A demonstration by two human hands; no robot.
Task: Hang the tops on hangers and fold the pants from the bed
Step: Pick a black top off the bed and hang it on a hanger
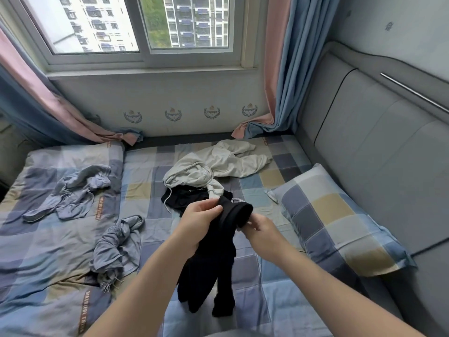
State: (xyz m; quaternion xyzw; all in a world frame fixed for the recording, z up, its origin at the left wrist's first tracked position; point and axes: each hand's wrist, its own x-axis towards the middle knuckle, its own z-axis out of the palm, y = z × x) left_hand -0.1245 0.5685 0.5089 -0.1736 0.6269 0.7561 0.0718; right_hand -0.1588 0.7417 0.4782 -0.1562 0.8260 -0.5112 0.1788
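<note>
Both hands are up in the middle of the frame, holding a black garment off the bed. The left hand has its fingers curled round the bunched top of it, and the right hand pinches the rolled open end just beside it, so both are grasping the same piece. The rest hangs down between the forearms in two long dark ends. Honestly can't tell if those are legs or sleeves.

Further up the frame, past the hands, a cream hoodie lies crumpled on the checked sheet, partly over another black piece with white print and a white drawstring. On the left there are two grey-blue things — a crumpled garment at mid left and a bunched garment lower down, nearer the left forearm. A checked pillow sits on the right against the grey padded headboard. Along the top — a window and pink-and-blue curtains.
</note>
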